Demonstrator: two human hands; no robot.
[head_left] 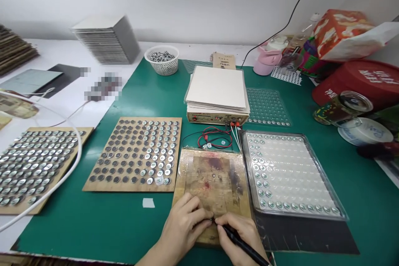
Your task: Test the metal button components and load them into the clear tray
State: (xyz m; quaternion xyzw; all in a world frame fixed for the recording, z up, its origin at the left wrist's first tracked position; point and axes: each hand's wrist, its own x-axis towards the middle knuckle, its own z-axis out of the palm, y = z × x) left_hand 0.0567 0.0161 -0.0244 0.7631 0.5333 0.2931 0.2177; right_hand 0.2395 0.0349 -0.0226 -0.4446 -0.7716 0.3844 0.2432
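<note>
My left hand (187,220) is closed in a pinch over the front of the worn wooden board (195,174). Between its fingertips is a tiny dark part (212,219), too small to name. In my right hand (238,232) is a black pen-like tool (243,245), slanting down toward the lower right. Its working end meets the pinched part, and my fingers hide the tip. Left of the board, a wooden panel (107,185) carries rows of small round metal-cased pieces, dark on the left and silver with printed faces on the right.
A clear tray (299,166) of round pieces lies to the right on a black sheet (308,232). Behind the board are red and black leads (215,135) and a metering box (215,117) under white trays. A white basket (163,66) holds metal parts. A white cable (70,166) crosses the left panel (40,203).
</note>
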